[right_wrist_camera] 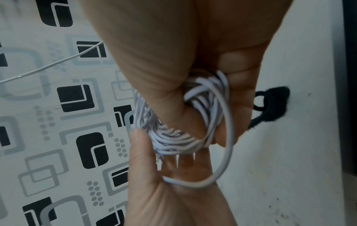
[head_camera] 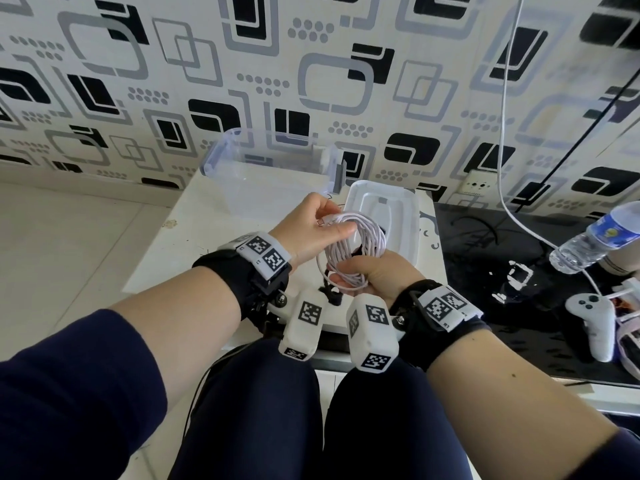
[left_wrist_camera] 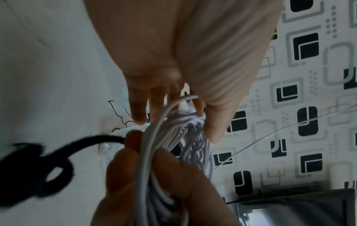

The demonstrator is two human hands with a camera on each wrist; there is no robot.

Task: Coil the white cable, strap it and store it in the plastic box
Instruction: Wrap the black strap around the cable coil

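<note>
The white cable (head_camera: 356, 242) is wound into a coil of several loops, held between both hands above the white table (head_camera: 194, 230). My left hand (head_camera: 329, 221) pinches the coil's top, with the connector end under its thumb. My right hand (head_camera: 356, 278) grips the coil's lower part, thumb through the loops (right_wrist_camera: 183, 119). One loose loop (right_wrist_camera: 228, 137) hangs wider than the rest. A black strap (head_camera: 332, 294) lies on the table just beneath the hands, also in the left wrist view (left_wrist_camera: 38, 160). The clear plastic box (head_camera: 221, 150) stands open behind, nothing visible inside.
The box's white lid (head_camera: 408, 216) lies to the right of the box. Further right, a black surface holds a water bottle (head_camera: 595, 237) and a white game controller (head_camera: 588, 317). Another white cable (head_camera: 505, 133) hangs down the patterned wall.
</note>
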